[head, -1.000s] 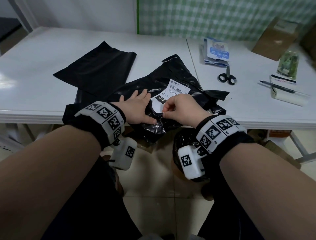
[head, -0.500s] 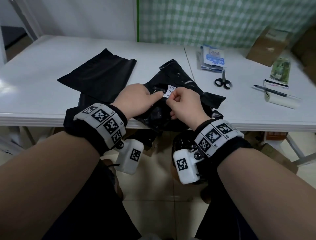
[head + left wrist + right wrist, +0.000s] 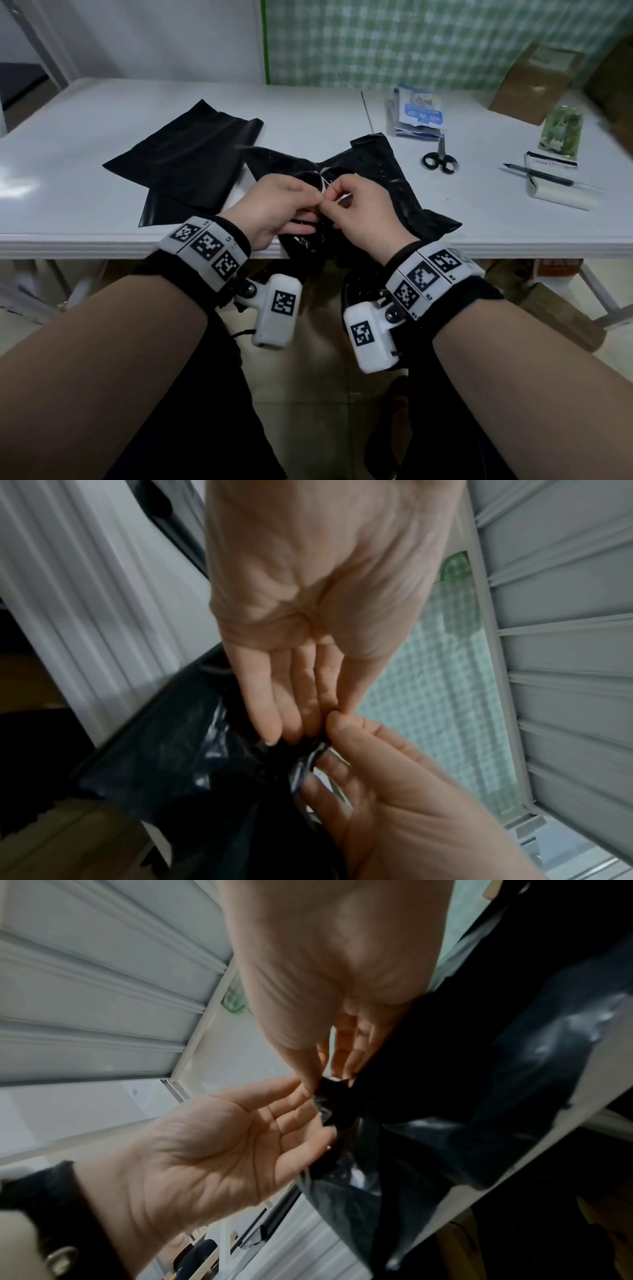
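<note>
A crumpled black mailer bag (image 3: 394, 171) lies at the front edge of the white table (image 3: 68, 178), and its near part hangs over that edge. My left hand (image 3: 317, 202) and right hand (image 3: 330, 202) meet above its middle. Each pinches a bunched fold of the black plastic between thumb and fingers. In the left wrist view my left hand (image 3: 337, 710) pinches with thumb and index while the other fingers lie straight on the bag (image 3: 192, 764). The right hand (image 3: 318, 1080) nips a black crumple (image 3: 334, 1099). Only a sliver of the white label (image 3: 344, 197) shows.
Flat black bags (image 3: 185, 164) lie to the left. To the right are scissors (image 3: 440, 159), a pen (image 3: 537, 174) on a white roll (image 3: 561, 197), blue-white packets (image 3: 419, 114), a green packet (image 3: 561, 132) and a cardboard box (image 3: 534, 82).
My left hand went from pressing flat on the bag to pinching it. Both hands rose and came together, folding the bag so that the label is almost hidden.
</note>
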